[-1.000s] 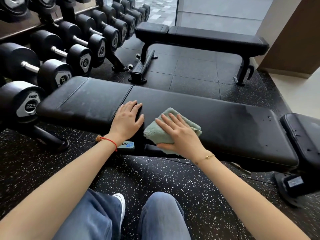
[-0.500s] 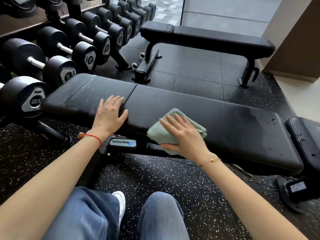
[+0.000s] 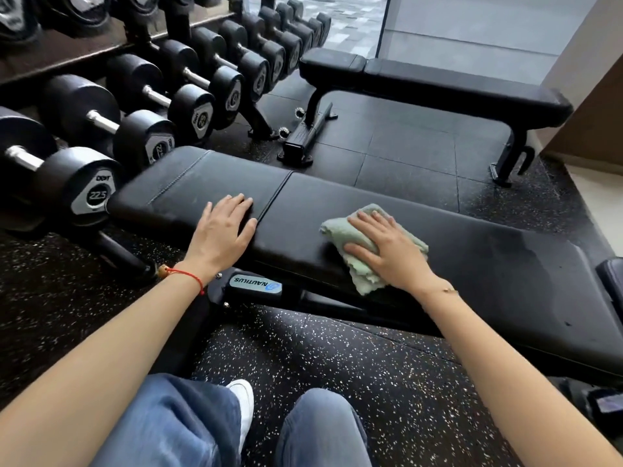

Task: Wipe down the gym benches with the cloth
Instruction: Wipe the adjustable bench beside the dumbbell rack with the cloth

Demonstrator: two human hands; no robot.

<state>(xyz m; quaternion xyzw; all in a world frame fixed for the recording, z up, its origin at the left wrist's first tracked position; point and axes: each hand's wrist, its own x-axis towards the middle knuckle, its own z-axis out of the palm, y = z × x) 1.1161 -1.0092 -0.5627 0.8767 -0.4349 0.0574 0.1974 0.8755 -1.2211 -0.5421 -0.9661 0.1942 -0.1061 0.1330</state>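
Two hands work the near bench (image 3: 472, 264): my right hand (image 3: 387, 252) presses a pale green cloth (image 3: 362, 276) flat on the black pad, fingers straight and spread across the fabric, while my left hand (image 3: 224, 230) rests open on the pad just left of the seam (image 3: 274, 197) between seat and back sections. The cloth sits near the front edge of the pad, one frayed corner hanging over it, well apart from my left hand. A red string bracelet (image 3: 188, 276) circles my left wrist and a thin gold chain (image 3: 445, 291) my right.

Below the pad, a silver plate on the frame (image 3: 258, 284) reads "NAUTILUS", seen upside down. At far left, the nearest dumbbell (image 3: 72, 187) is marked "22.5" on its end cap; it stands just beside the bench's left end, first in a rack of dumbbells (image 3: 209, 85) running back toward the window. Writing on the further caps is too small for me to read.

The floor (image 3: 320, 358) under me is black rubber flecked with white; beyond the bench it turns to plain dark tiles. A second bench (image 3: 435, 82) stands farther back, parallel, with open floor between the two. Another black pad (image 3: 612, 281) shows at the right edge. My knees in blue jeans (image 3: 175, 429) and a white shoe (image 3: 244, 399) fill the foreground.
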